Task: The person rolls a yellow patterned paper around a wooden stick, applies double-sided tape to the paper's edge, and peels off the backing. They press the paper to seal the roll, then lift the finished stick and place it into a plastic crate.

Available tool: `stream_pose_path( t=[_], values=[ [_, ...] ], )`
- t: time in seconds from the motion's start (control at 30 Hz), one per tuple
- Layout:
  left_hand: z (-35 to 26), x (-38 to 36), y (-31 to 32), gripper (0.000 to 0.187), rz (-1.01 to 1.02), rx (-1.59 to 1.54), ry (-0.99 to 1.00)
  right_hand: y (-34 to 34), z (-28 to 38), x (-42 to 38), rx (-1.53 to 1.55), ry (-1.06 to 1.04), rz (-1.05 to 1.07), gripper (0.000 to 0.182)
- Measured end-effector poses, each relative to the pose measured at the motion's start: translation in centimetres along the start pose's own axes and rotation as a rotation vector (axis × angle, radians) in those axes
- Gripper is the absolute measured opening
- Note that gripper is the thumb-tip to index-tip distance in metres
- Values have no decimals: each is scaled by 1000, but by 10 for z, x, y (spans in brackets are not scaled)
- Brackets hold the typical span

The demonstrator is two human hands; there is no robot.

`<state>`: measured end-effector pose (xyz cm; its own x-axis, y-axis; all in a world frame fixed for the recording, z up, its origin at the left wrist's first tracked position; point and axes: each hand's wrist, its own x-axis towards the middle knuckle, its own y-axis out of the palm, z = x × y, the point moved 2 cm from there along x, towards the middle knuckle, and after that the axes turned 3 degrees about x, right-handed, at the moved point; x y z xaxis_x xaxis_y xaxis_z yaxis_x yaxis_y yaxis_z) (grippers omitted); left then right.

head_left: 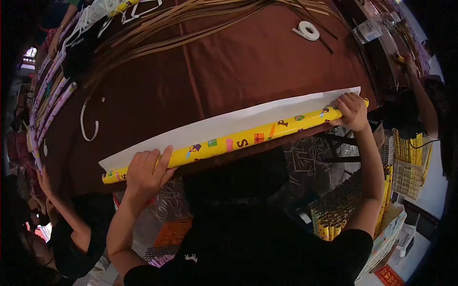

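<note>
A long roll of yellow wrapping paper (219, 146), printed with letters and small coloured pictures, lies along the near edge of the brown-covered table (229, 81). Its loose flap shows a white underside and spreads away from me across the cloth. My left hand (145, 174) is closed round the roll near its left end. Near the right end, my right hand (352, 112) has its fingers wrapped over the roll and the flap's edge. The undersides of both grips are hidden.
Brown strips (191, 33) run along the far side, with a roll of white tape (309, 31) to their right. Finished yellow rolls (334, 229) stand in a box at my right. Co-workers' arms (67, 209) reach in at both sides; pink-purple rolls (57, 109) lie left.
</note>
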<state>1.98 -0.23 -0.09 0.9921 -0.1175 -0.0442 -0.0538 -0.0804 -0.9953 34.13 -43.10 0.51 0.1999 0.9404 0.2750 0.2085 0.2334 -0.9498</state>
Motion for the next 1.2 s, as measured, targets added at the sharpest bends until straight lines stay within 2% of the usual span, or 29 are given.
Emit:
stream_pose_path(
  t=[0.07, 0.1, 0.2, 0.27, 0.3, 0.33, 0.4, 0.43, 0.5, 0.53, 0.6, 0.63, 0.67, 0.77, 0.8, 0.83, 0.87, 0.9, 0.93, 0.97, 1.0, 1.1, 1.2],
  values=[
    [-12, 14, -25, 49, -165, 196, 89, -4, 0, 4, 30, -14, 15, 60],
    [-15, 20, -36, 49, -161, 201, 93, -3, 0, 3, 33, -8, 10, 60],
    [-17, 47, -47, 47, -131, 36, 99, -3, 1, 10, -6, 4, 37, 56],
    [-22, 78, -47, 47, -223, -204, -45, 0, 1, 11, 32, -13, 13, 57],
    [-24, 91, -48, 45, -66, -464, -142, -1, 1, 11, 29, -18, 3, 57],
    [-29, 107, -52, 45, -67, -464, -142, -1, 1, 11, 29, -18, 2, 57],
    [-40, 135, -52, 32, 158, -541, -147, -1, -2, 11, 37, -29, 16, 55],
    [-41, 144, -49, 32, 157, -543, -159, -3, -4, 11, 42, -39, 16, 55],
    [-42, 155, -40, 17, 260, -644, -152, -4, -7, 10, 54, -51, -3, 54],
    [-42, 156, -40, 16, 247, -783, -228, -2, -7, 5, 51, 12, 65, 53],
    [-36, 158, -32, 16, 205, -790, -217, -11, -1, 18, -9, -101, -36, 52],
    [-32, 156, -27, 16, 166, -798, -197, -7, -4, 12, -64, -85, 5, 50],
    [-28, 153, -21, 14, 7, -649, -85, -1, -8, 10, -27, -100, 28, 50],
    [-29, 150, -24, 13, -19, -667, -145, 4, -11, 20, 31, -138, 47, 51],
    [-30, 150, -29, 13, 68, -713, -199, 2, -10, 22, 46, -144, 94, 54],
    [-30, 150, -28, 13, 67, -722, -183, -4, -8, 24, 54, -140, 147, 56],
    [-29, 151, -26, 13, 39, -680, -188, -10, -4, 29, 8, -125, 219, 60],
    [-30, 152, -24, 13, 9, -640, -185, -15, 0, 32, -65, -150, 197, 64],
    [-32, 150, -26, 14, 28, -668, -318, -20, 8, 37, -87, -132, 217, 68],
    [-34, 151, -28, 14, 29, -679, -291, -22, 19, 45, -138, -212, 99, 72],
    [-34, 152, -29, 15, 39, -657, -300, -18, 34, 51, -117, -194, 54, 73],
    [-33, 153, -27, 16, 46, -598, -314, -14, 103, 102, 2, -228, -51, 58],
    [-30, 153, -27, 16, 54, -599, -341, 1, 142, 126, 135, -248, -108, 55]
  ],
)
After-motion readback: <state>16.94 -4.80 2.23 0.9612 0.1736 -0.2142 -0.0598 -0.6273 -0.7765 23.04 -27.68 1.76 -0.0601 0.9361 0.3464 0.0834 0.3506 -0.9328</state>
